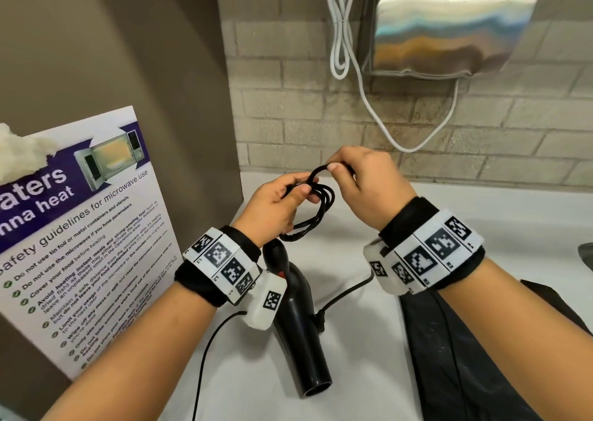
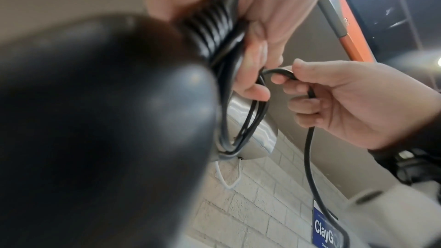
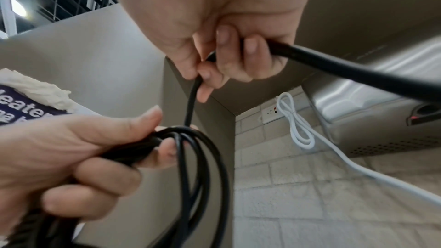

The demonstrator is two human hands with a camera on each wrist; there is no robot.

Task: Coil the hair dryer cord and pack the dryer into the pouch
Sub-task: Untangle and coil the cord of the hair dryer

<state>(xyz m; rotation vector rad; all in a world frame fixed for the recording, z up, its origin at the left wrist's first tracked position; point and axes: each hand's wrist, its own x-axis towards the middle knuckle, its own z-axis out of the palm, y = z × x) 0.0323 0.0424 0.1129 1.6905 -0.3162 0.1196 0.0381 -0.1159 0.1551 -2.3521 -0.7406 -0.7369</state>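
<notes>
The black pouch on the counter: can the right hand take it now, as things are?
Probably not yet. The right hand pinches the cord, which the left hand gathers in loops. The pouch lies right below the right forearm, nothing covering it, but the fingers are occupied.

Black hair dryer lying on counter, black cord partly looped above, dark pouch beside

microwave safety poster leaning left; steel hand dryer on brick wall; white cable hanging beside it
</notes>
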